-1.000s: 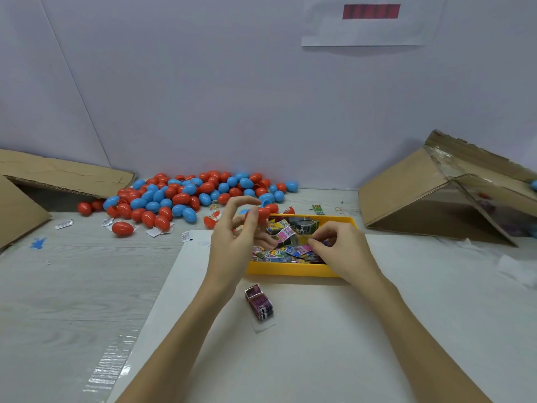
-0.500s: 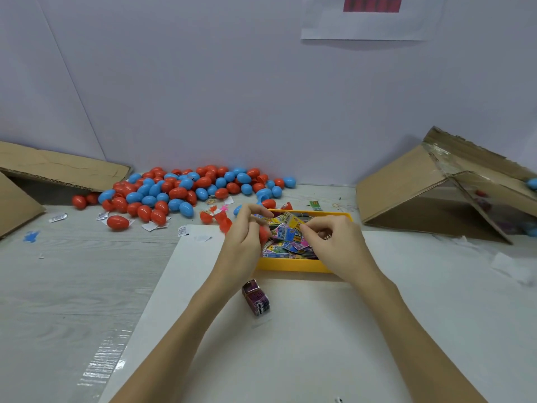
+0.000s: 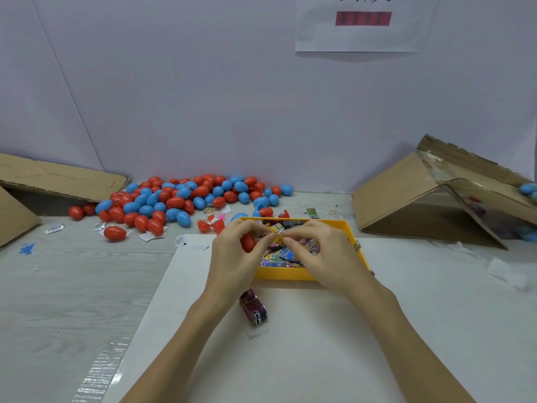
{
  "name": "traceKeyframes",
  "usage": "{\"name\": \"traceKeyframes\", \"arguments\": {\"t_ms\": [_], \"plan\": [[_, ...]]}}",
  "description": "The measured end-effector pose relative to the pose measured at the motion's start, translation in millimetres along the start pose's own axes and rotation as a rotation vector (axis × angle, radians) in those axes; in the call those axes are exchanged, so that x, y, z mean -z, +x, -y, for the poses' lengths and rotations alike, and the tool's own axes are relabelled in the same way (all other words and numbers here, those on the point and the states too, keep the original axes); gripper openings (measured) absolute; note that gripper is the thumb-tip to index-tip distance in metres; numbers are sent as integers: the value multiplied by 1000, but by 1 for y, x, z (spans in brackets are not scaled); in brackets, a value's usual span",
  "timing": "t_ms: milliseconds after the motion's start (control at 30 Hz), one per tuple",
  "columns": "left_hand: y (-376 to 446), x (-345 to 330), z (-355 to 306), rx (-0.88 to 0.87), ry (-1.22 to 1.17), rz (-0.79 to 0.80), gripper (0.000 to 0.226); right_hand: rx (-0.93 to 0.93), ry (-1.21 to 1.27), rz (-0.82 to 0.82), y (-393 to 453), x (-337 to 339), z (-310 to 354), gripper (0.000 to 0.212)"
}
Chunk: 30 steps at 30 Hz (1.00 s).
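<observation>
Mostly hidden red shell point(image 3: 247, 242) in left hand point(image 3: 232, 258), packet point(image 3: 277, 229) perhaps between its fingers point(image 3: 255, 226) and right hand's point(image 3: 328, 257)

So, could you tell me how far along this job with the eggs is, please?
Looks done: a pile of closed red and blue eggs by the wall, contents unseen. In hand: the left hand holds a red egg shell while it and the right hand pinch a yellow packet over the yellow tray. Left: many packets in the tray, open egg halves beside it, a purple bundle on the white sheet.
</observation>
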<state>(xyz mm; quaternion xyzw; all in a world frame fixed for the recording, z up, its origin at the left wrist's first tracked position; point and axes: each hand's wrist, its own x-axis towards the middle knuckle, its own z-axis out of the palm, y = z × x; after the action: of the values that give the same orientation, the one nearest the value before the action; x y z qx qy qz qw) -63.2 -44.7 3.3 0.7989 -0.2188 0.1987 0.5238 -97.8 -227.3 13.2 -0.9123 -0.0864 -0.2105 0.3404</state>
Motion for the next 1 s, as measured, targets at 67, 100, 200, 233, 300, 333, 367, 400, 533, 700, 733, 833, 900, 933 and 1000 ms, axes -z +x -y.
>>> {"name": "traceKeyframes", "arguments": {"t_ms": [67, 100, 200, 233, 300, 333, 367, 400, 533, 700, 733, 833, 900, 933, 1000], "plan": [[0, 0, 0, -56, 60, 28, 8, -11, 45, 22, -1, 2, 3, 38], [-1, -1, 0, -73, 72, 45, 9, -9, 63, 26, -2, 2, 5, 36], [-1, -1, -3, -95, 100, 88, 9, -23, 87, 2, -2, -3, 10, 12], [-1, -1, -3, -92, 98, 96, 9, -60, 110, -12, -1, -4, 11, 7], [-2, 0, -3, -26, 56, 126, 12, -151, 161, -22, 0, -4, 7, 3], [-1, 2, -3, 60, -17, 169, 18, -193, 176, -27, 0, -3, 5, 4], [1, 3, -5, 175, -138, 225, 25, -232, 189, -38, 0, -3, 3, 7], [2, 4, -6, 287, -272, 274, 30, -267, 211, -58, 1, -2, 1, 10], [6, 9, -7, 369, -422, 296, 25, -371, 310, -138, 2, 1, -3, 20], [0, 2, -7, 272, -397, 222, 18, -345, 342, -103, 3, 1, 1, 20], [0, 0, -8, 273, -380, 203, 20, -332, 348, -95, 2, 0, 2, 19], [-1, -3, -9, 246, -351, 165, 29, -298, 327, -89, 1, -2, 5, 19], [-1, -3, -10, 237, -363, 140, 30, -283, 300, -91, 0, -3, 7, 19], [-1, -3, -10, 235, -363, 130, 30, -274, 287, -90, -1, -2, 8, 20], [-1, -3, -8, 239, -384, 106, 28, -252, 265, -82, -1, -2, 10, 21]]}}
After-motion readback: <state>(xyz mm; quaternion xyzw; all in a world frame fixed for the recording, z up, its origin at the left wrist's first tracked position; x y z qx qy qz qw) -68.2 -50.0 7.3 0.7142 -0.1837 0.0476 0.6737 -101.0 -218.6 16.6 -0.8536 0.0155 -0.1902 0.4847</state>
